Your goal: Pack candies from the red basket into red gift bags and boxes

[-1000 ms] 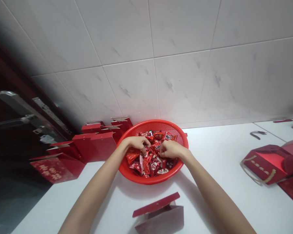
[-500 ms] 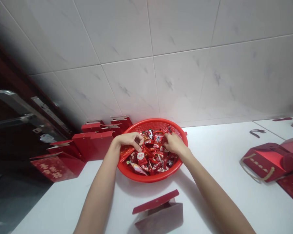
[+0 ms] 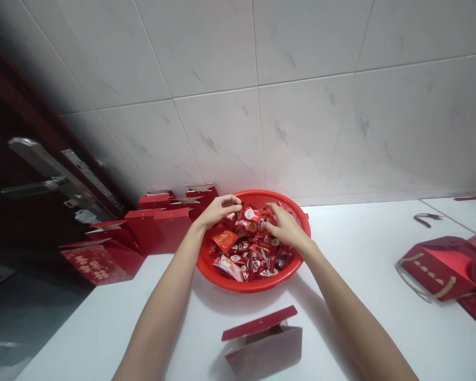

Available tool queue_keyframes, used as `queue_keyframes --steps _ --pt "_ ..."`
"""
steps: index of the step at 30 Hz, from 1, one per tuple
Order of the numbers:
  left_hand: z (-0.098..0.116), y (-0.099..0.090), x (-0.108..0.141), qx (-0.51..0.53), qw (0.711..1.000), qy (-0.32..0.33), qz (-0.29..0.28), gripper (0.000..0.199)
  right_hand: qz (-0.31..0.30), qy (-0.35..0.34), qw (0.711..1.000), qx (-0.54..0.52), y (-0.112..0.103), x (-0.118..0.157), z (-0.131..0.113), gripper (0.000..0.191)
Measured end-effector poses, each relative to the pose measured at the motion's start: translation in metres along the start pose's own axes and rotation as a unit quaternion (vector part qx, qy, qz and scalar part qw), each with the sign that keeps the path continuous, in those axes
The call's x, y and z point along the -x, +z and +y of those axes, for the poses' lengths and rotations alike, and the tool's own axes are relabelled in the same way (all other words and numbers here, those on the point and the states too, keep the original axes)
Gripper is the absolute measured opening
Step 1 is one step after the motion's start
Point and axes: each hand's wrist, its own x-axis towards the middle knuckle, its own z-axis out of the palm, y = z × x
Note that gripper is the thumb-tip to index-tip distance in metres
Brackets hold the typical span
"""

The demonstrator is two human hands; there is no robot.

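A red plastic basket [image 3: 254,287] with a perforated wall holds many small wrapped candies [image 3: 257,262], mostly red. Over the basket's back left part is my left hand [image 3: 219,210], its fingers stretched out and nothing visible in them. My right hand [image 3: 284,226] reaches into the right side of the pile, thumb and fingers apart, touching or just above the wrappers. An orange-red packet [image 3: 225,241] lies below my left hand, and a pale packet [image 3: 230,267] rests near the front rim. In front of the basket stands a red gift box [image 3: 264,352] with its flap partly raised.
Several red gift boxes [image 3: 158,227] stand at the left, by a dark door with a metal handle [image 3: 35,188]. On the right lies a red box with a rope handle [image 3: 430,270]. A dark strip [image 3: 427,218] lies behind it. A tiled wall [image 3: 301,132] borders the white table [image 3: 365,248].
Both hands have loosened from their bent-finger grips among the candies. My left hand has risen toward the back rim. A round-labelled candy now lies farther back, between the hands. The view has shifted slightly.
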Motion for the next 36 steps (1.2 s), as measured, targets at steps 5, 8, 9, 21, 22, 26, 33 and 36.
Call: queue_keyframes --steps 5,8,9,21,22,26,33,36 --pt "0.015 -0.007 0.017 -0.085 0.996 0.020 -0.009 0.051 0.034 0.006 0.998 -0.043 -0.002 -0.002 0.004 0.049" --pt "0.035 -0.016 0.046 -0.218 0.969 -0.037 -0.107 0.044 0.046 0.023 0.998 -0.046 -0.003 -0.002 0.005 0.041" --pt "0.041 -0.017 0.056 -0.263 0.948 -0.076 -0.162 0.041 0.043 0.029 0.998 -0.043 -0.003 -0.003 0.004 0.037" --pt "0.020 0.036 0.070 -0.463 0.844 -0.159 -0.217 0.123 -0.063 0.035 0.997 0.032 -0.006 0.004 -0.004 0.027" --pt "0.018 0.036 0.067 -0.461 0.844 -0.165 -0.219 0.125 -0.080 0.028 0.996 0.036 -0.006 0.004 -0.005 0.025" --pt "0.002 0.030 0.052 -0.392 0.890 -0.126 -0.197 0.103 -0.224 -0.038 0.973 0.030 -0.006 0.007 -0.008 0.044" --pt "-0.022 0.029 0.021 -0.076 0.980 -0.122 -0.137 0.059 -0.304 -0.007 0.946 0.114 -0.004 0.006 -0.011 0.034" --pt "-0.013 0.034 0.016 0.069 0.975 -0.151 -0.149 0.061 -0.294 -0.003 0.948 0.121 -0.004 0.005 -0.012 0.014"
